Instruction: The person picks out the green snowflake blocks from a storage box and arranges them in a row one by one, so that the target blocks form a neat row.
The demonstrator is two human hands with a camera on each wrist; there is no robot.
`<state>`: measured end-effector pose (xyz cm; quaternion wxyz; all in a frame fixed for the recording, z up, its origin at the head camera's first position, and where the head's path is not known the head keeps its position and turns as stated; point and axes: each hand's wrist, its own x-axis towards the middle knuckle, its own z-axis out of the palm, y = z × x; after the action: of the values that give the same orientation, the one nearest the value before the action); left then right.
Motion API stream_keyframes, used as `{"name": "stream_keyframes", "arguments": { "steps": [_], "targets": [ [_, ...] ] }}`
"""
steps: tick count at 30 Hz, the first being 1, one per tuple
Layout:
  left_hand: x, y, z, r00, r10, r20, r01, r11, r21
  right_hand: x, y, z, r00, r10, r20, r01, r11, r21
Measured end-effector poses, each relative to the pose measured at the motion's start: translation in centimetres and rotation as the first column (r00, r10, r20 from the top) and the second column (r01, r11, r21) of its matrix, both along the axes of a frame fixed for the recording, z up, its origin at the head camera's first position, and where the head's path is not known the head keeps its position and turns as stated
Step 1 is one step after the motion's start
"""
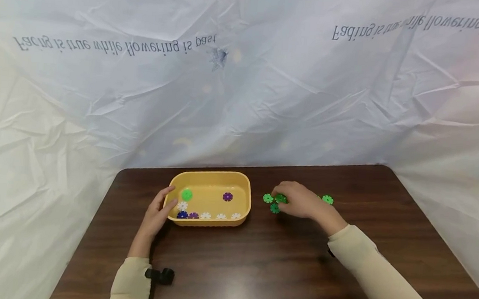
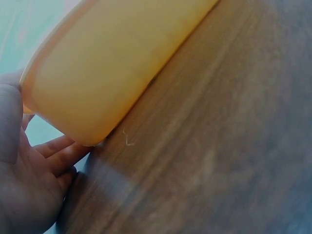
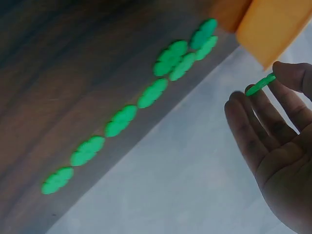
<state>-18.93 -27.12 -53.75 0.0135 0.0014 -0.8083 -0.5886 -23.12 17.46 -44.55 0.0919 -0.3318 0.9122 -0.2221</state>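
My left hand (image 1: 156,215) holds the left end of a yellow plastic tray (image 1: 242,220), thumb over the rim and fingers along the outer wall. In the left wrist view those fingers (image 2: 63,153) reach the tray's lower corner. Right of the tray, my right hand (image 1: 300,201) is low over the table. It pinches a green flower-shaped plastic disc (image 3: 262,84) between thumb and fingertips. Several more green discs (image 3: 153,92) lie in a row on the wood, some side by side near the tray; the hand hides part of this row in the head view.
Inside the tray lie a light green disc (image 1: 186,194), a purple disc (image 1: 228,197), a dark blue disc (image 1: 182,215) and several white discs (image 1: 221,216). The brown wooden table (image 1: 230,266) meets a white printed sheet (image 1: 243,98) behind its far edge.
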Motion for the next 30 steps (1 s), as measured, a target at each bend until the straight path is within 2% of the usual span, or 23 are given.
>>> {"name": "stream_keyframes", "arguments": {
  "steps": [10,16,30],
  "targets": [
    [-0.1,0.0,-0.2,1.000,0.003,0.004,-0.004,1.000,0.020,0.0,2.6,-2.0,0.999,-0.034,0.012,0.034,0.999,0.014],
    [-0.2,0.0,-0.2,1.000,0.000,0.005,0.000,1.000,0.028,-0.3,3.7,-2.7,0.999,-0.034,-0.015,0.034,0.999,-0.016],
    [-0.3,0.0,-0.2,1.000,0.009,0.019,-0.009,1.000,0.008,-0.2,5.4,-4.0,0.994,-0.106,0.008,0.106,0.994,0.002]
  ]
}}
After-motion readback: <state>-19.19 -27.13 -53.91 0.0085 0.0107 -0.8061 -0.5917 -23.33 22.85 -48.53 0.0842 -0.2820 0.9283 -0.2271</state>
